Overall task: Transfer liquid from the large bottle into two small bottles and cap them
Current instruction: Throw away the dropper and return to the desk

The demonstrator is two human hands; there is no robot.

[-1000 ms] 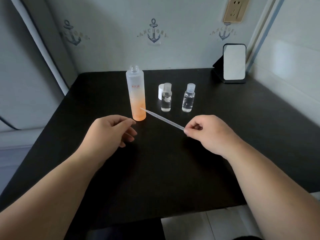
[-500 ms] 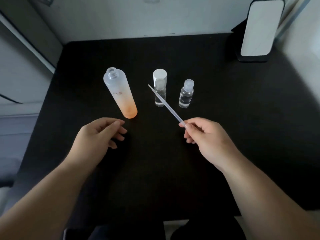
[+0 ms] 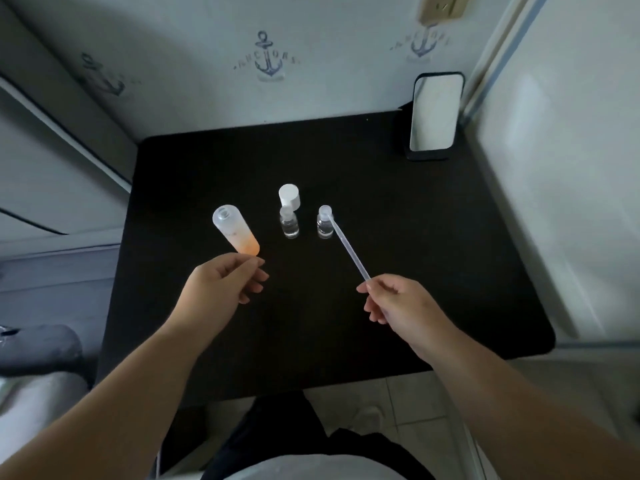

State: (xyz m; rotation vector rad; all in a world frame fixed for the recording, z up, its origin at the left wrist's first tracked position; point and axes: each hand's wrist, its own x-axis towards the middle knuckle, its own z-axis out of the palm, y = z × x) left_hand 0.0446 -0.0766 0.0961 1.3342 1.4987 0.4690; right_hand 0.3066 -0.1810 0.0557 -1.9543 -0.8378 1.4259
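A: Start at the left. What's there?

B: The left hand hovers over the black bench, fingers loosely curled with nothing in them, thumb tip near the forefinger. Just beyond its fingertips stands the large bottle, frosted, uncapped, with orange liquid in its lower part. From this angle I cannot tell whether the hand touches it.

A: And toward the middle?

B: A white cap sits on the bench, farther back. Just in front of it stands the first small bottle, clear, with clear liquid low inside and a pale top on its neck. Near it to the right stands the second small bottle, much the same, also with a pale top.

A: The dropper?

B: The pipette is a thin translucent tube slanting up and left, its far tip at the top of the second small bottle. Whether it touches there I cannot tell.

A: Who holds it?

B: The right hand, pinching the near end between thumb and forefinger, the other fingers curled beneath.

A: Anything further right?

B: A small mirror on a dark stand at the bench's back right corner, against the wall.
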